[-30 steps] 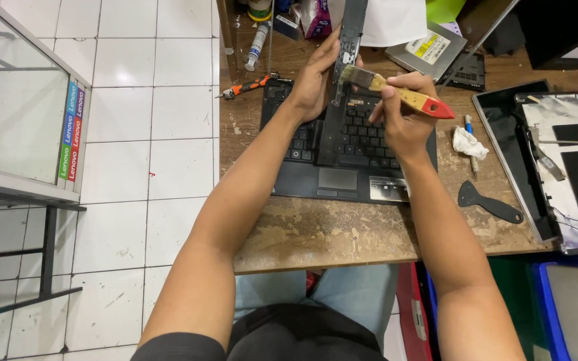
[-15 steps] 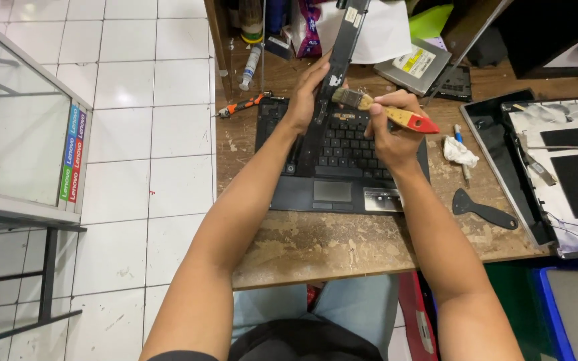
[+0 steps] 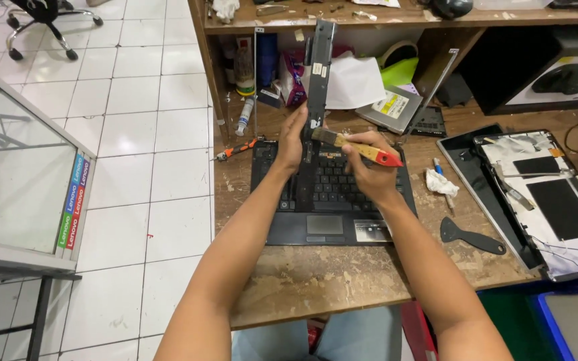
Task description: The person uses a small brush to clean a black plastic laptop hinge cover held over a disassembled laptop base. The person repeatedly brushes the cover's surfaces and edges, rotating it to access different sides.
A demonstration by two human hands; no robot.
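While gripping a long dark panel strip (image 3: 318, 73) upright over the open laptop base (image 3: 329, 200), left hand (image 3: 292, 142) wrapped around the strip's lower part, fingers curled shut on it, thumb side toward the body. Lower end of the strip down on the keyboard (image 3: 342, 184), upper end reaching toward the shelf edge (image 3: 382, 17) at the back of the bench. Right hand (image 3: 367, 170) just beside the strip, fingers closed tight on a wooden-handled brush (image 3: 359, 147) with a red end, bristle end touching the strip near the left thumb, red end pointing right. Laptop base flat on the worn wooden bench (image 3: 329, 281), touchpad toward the body. On the bench to the left of the laptop, an orange-handled screwdriver (image 3: 235, 148), near the top left corner of the base. To the right, a crumpled white tissue (image 3: 441, 182) and a black plastic scraper (image 3: 471, 237), both apart from the hand. Farther right, an opened laptop lid shell (image 3: 550, 200) lying face up with foil and cables showing. Behind the strip, a flat silver optical drive (image 3: 391, 107) next to a white sheet of paper (image 3: 352, 80). Far left, a glass display case (image 3: 15, 160) on white floor tiles (image 3: 148, 154).
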